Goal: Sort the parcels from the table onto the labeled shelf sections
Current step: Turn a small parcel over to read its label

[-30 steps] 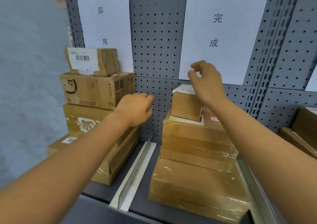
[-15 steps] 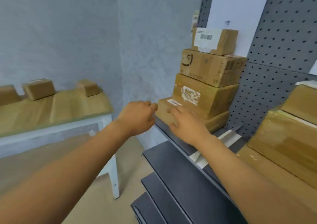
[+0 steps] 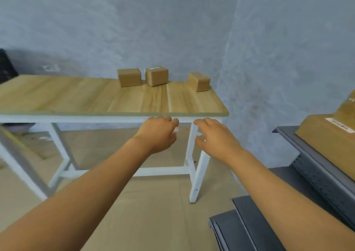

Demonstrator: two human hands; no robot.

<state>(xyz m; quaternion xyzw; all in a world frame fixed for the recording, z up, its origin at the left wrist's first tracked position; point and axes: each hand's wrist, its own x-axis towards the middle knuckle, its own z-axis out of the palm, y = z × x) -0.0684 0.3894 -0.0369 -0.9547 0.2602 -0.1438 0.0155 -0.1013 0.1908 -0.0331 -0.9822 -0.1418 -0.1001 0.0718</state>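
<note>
Two hands reach forward empty: left hand [image 3: 156, 134] loosely curled, right hand [image 3: 215, 137] relaxed with fingers spread, both short of the table [image 3: 80, 97]. Three parcels [image 3: 156, 76] sit along its far edge. Shelf [image 3: 307, 154] at right holds a box [image 3: 330, 135].

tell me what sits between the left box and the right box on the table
In the head view, one more small cardboard box sits between the left box and the right box on the table.
</note>
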